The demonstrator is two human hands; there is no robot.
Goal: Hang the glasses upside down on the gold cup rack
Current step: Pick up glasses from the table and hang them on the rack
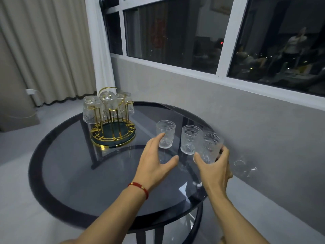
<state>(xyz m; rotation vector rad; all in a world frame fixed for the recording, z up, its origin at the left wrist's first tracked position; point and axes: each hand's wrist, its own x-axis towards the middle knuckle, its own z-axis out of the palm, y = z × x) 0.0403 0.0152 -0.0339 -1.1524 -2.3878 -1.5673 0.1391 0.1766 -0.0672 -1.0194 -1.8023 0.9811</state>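
The gold cup rack stands at the far left of the round glass table, with three embossed glasses hung upside down on its far pegs. Its near pegs are bare. Two glasses stand upright on the table: one just beyond my left hand, the other to its right. My left hand is open, its fingertips beside the nearer upright glass without gripping it. My right hand grips a third glass, lifted and tilted, near the table's right edge.
A grey wall with a window ledge runs close along the right side of the table. Curtains hang at the back left. The table's dark rim curves round the near left, with a floor of grey carpet beyond.
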